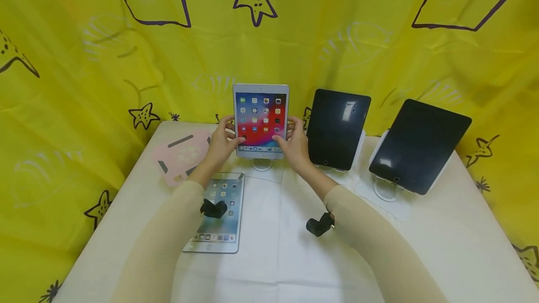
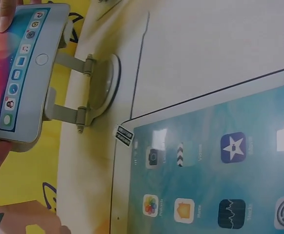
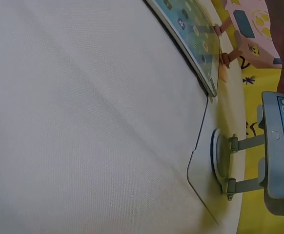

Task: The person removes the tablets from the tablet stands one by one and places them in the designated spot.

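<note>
A white-framed tablet (image 1: 261, 120), its screen lit with a red and blue background, stands upright on a stand with a round base (image 1: 262, 165). My left hand (image 1: 223, 137) grips its left edge, thumb over the front and fingers behind. On the opposite edge, my right hand (image 1: 294, 141) holds it the same way. The left wrist view shows the tablet's lower edge (image 2: 42, 58) resting against the stand's clips, with hinged arms (image 2: 71, 114) below. Another white-framed tablet (image 1: 221, 221), showing app icons on a blue-green background, lies flat beneath my left forearm.
Two black-screened tablets (image 1: 338, 130) (image 1: 421, 146) lean on white stands to the right. At the left is a pink stand (image 1: 181, 153) with cut-outs, partly behind my left arm. All stand on a white-covered table (image 1: 269, 265) before a yellow patterned curtain (image 1: 202, 50).
</note>
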The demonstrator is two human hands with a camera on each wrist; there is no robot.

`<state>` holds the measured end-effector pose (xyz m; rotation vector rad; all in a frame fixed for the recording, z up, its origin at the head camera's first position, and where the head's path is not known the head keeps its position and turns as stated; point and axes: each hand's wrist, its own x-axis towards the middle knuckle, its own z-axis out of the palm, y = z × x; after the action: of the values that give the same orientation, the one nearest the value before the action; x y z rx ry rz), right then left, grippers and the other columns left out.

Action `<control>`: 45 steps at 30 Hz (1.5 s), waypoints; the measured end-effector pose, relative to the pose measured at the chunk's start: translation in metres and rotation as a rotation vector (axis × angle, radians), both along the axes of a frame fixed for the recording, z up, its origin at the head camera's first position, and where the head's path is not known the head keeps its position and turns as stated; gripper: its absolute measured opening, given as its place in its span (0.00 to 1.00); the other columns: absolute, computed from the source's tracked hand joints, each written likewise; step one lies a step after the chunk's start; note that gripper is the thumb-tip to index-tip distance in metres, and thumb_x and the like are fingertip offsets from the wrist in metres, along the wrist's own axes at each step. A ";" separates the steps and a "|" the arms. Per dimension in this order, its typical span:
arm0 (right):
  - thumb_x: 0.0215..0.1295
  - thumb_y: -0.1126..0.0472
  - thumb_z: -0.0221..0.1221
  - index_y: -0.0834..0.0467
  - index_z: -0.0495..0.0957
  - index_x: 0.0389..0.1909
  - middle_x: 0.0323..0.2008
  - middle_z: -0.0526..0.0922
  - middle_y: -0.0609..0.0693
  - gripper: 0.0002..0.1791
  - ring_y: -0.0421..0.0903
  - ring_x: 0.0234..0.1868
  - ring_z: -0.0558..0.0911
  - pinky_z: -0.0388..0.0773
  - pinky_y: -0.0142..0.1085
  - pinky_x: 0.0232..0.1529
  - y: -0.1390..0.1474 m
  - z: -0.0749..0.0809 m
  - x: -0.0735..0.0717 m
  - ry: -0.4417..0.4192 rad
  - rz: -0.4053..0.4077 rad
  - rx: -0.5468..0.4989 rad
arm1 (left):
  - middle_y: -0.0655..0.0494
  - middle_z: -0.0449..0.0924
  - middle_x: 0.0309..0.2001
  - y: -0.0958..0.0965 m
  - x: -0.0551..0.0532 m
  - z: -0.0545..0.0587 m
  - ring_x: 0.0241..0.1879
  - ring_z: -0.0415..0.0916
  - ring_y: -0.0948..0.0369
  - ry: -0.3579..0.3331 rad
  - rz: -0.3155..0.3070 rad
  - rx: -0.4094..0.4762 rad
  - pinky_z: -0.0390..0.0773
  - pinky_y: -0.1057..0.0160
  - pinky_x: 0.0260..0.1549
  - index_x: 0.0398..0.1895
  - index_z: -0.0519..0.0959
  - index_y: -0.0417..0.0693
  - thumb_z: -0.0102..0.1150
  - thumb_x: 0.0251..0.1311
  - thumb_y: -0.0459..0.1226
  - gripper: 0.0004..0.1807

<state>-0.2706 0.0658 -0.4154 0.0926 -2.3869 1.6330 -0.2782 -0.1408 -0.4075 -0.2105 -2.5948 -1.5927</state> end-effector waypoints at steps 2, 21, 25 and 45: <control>0.57 0.63 0.65 0.58 0.58 0.60 0.45 0.73 0.58 0.34 0.49 0.40 0.72 0.78 0.39 0.42 0.001 0.003 0.002 0.000 0.005 0.001 | 0.41 0.68 0.48 -0.002 0.002 0.003 0.41 0.74 0.50 -0.005 -0.013 0.008 0.82 0.57 0.38 0.67 0.57 0.49 0.61 0.58 0.30 0.35; 0.56 0.61 0.66 0.59 0.58 0.60 0.43 0.73 0.57 0.35 0.49 0.38 0.74 0.80 0.37 0.39 0.006 0.023 0.038 -0.031 0.067 0.058 | 0.41 0.67 0.45 -0.012 0.039 0.016 0.38 0.76 0.49 -0.014 -0.098 0.034 0.83 0.55 0.34 0.66 0.55 0.46 0.62 0.57 0.29 0.36; 0.56 0.61 0.67 0.58 0.59 0.59 0.43 0.74 0.56 0.34 0.48 0.38 0.74 0.80 0.34 0.38 0.007 0.020 0.047 -0.050 0.077 0.038 | 0.41 0.68 0.45 -0.013 0.046 0.016 0.39 0.77 0.48 -0.035 -0.097 0.006 0.83 0.56 0.33 0.66 0.55 0.47 0.62 0.57 0.29 0.36; 0.53 0.64 0.68 0.61 0.58 0.59 0.40 0.73 0.57 0.36 0.48 0.36 0.74 0.75 0.23 0.35 0.024 0.010 0.095 -0.083 0.116 0.027 | 0.43 0.69 0.45 -0.007 0.087 0.008 0.39 0.77 0.52 -0.127 -0.152 -0.017 0.83 0.61 0.33 0.65 0.57 0.47 0.65 0.55 0.31 0.37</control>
<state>-0.1752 0.0900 -0.4051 0.1746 -2.5091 1.6863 -0.1915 -0.1482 -0.3991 -0.3250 -2.7489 -1.6846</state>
